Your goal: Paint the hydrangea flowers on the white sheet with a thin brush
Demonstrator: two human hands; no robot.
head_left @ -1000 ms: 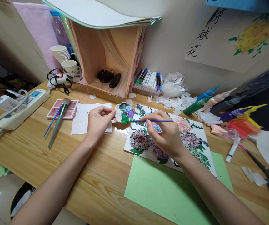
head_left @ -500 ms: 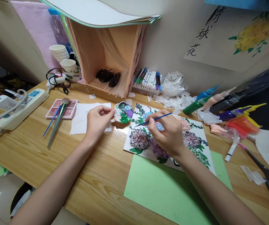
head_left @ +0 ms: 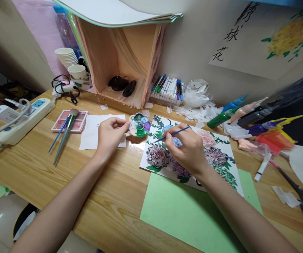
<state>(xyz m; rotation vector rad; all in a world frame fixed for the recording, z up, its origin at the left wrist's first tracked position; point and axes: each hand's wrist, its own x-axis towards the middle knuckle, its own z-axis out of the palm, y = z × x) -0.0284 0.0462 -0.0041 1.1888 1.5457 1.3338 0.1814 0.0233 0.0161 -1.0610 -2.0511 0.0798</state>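
Note:
My left hand pinches the left edge of a small round paint palette smeared with green, purple and blue. Between the fingers of my right hand is a thin blue paintbrush, its tip at the upper left part of a white sheet painted with flowers. Pink, purple, blue and dark blooms with green leaves show on the sheet; my right hand hides its middle. Under the sheet lies light green paper.
A white paper, a pink case with brushes on it and a power strip lie left. Markers, paper scraps and an open box stand behind. Paint tubes and scissors are right.
My right hand has tilted slightly, and the brush now slants more steeply, its tip still over the sheet's upper left part. My left hand keeps the palette in nearly the same place.

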